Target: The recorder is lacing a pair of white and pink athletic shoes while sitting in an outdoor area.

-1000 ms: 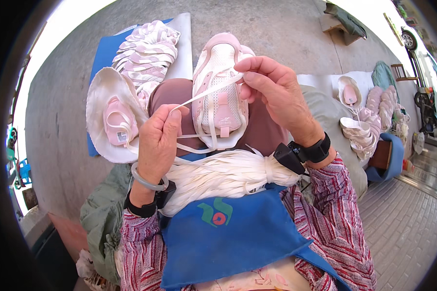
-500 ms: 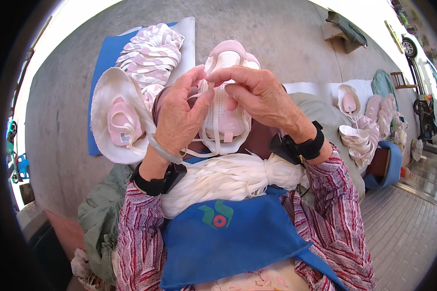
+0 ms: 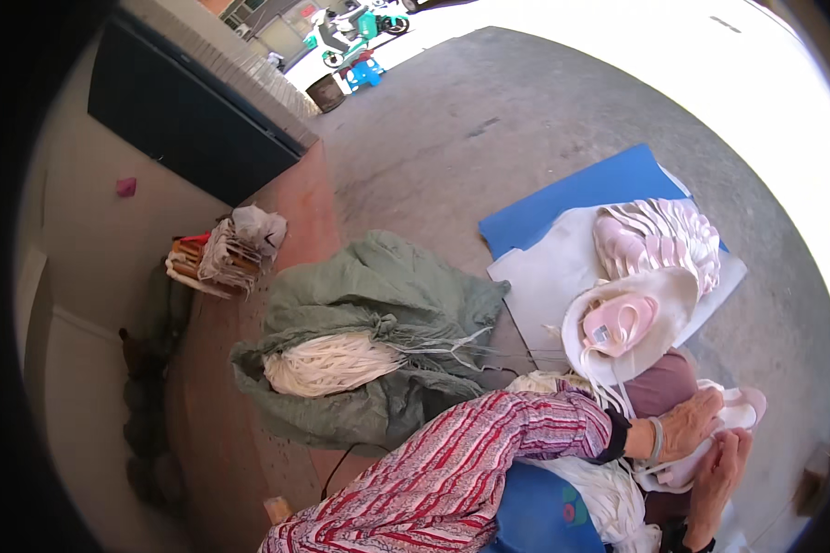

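On my lap at the lower right lies a pink and white shoe upper (image 3: 745, 405), partly hidden by my hands. My left hand (image 3: 684, 429) is closed over it with bent fingers, a white shoelace (image 3: 646, 474) trailing below. My right hand (image 3: 720, 475) faces it with fingertips pinched at the upper; the lace at the fingertips is mostly covered. A bundle of white laces (image 3: 609, 498) lies across my blue apron (image 3: 535, 502). Just beyond my left hand, another pink and white upper (image 3: 620, 324) rests with its tongue and label showing.
Stacked uppers (image 3: 659, 241) lie on blue and pale sheets (image 3: 563, 207) on the floor. To my left a green sack (image 3: 378, 276) gapes around more white laces (image 3: 332, 362). Farther left are a bundle of wooden pieces and cloth (image 3: 232, 256) and a dark door (image 3: 194, 111). A scooter (image 3: 355, 32) stands outside.
The view has swung to the left, so my hands and the upper now sit at the lower right. My hands stay at the upper, and the green sack and door have come into sight.
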